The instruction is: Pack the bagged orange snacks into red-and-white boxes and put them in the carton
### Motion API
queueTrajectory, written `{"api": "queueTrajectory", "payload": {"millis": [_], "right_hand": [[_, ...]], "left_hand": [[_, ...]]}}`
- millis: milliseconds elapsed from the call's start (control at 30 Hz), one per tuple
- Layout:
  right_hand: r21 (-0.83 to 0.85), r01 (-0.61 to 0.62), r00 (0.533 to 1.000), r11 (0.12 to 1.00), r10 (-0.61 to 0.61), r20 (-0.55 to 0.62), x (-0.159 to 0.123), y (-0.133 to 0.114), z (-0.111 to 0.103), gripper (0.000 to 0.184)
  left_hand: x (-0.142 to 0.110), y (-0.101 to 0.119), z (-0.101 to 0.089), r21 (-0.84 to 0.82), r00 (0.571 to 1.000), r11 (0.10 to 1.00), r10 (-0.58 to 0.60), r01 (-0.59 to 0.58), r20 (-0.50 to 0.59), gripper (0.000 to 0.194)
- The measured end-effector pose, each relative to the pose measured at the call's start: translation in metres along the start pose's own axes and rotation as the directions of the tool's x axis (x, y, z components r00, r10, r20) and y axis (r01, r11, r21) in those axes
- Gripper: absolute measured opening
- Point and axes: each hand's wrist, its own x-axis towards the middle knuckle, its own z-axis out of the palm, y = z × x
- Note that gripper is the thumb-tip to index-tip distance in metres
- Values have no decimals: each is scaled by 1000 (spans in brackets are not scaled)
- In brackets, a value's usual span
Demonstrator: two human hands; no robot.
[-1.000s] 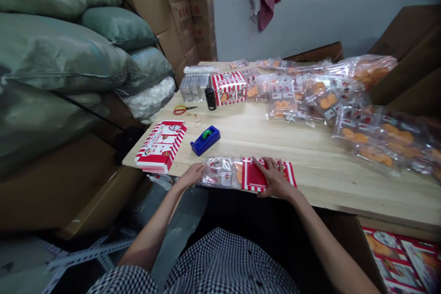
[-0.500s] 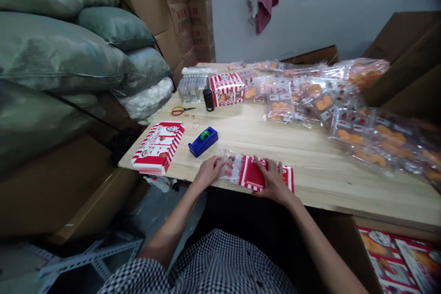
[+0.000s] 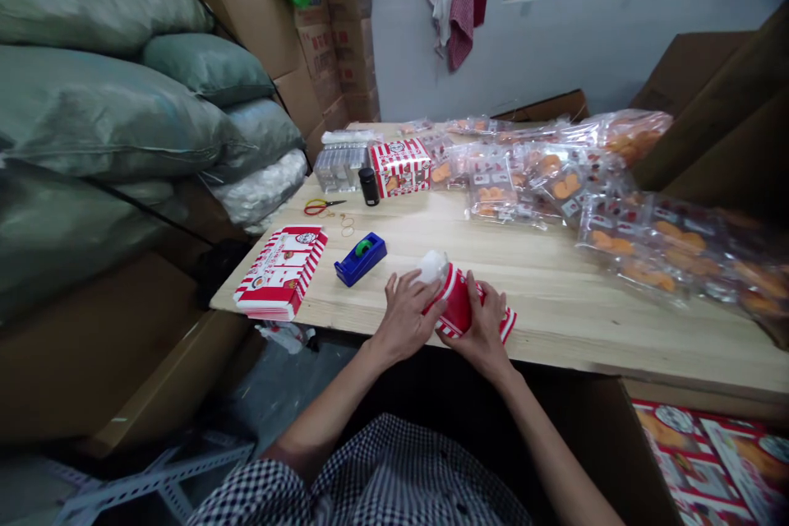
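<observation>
A red-and-white printed card box (image 3: 457,301), apparently flat or folded, lies near the table's front edge between both hands. From its left end a clear packet with a whitish part (image 3: 433,266) sticks up. My left hand (image 3: 408,314) is closed over the packet and the box's left end, its fingers bent. On the right side, my right hand (image 3: 484,332) grips the box, thumb on the near side and fingers over the top. Just left of the hands stands a blue tape dispenser (image 3: 361,260) with a green core. What lies under the fingers is hidden.
Stacked flat red-and-white boxes (image 3: 283,271) lie at left. Behind are scissors (image 3: 324,206), rubber bands (image 3: 347,224), a black bottle (image 3: 369,186), an assembled box (image 3: 400,167) and clear cases (image 3: 339,168). Clear packets with orange pieces (image 3: 613,241) cover the right side. An open carton (image 3: 641,460) stands below right.
The clear packet, flat before, now stands up at the box's left end. My left hand has moved right onto it, and the box is tilted. The view has shifted slightly.
</observation>
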Motion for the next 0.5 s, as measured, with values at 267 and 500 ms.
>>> {"api": "queueTrajectory", "payload": {"millis": [267, 500], "right_hand": [[188, -203, 914, 961, 255, -314, -15, -44, -13, 136], [803, -400, 867, 441, 467, 175, -41, -40, -59, 83]], "left_hand": [[4, 35, -1, -773, 949, 622, -303, 122, -94, 85], [-17, 38, -24, -863, 912, 336, -298, 377, 282, 99]]}}
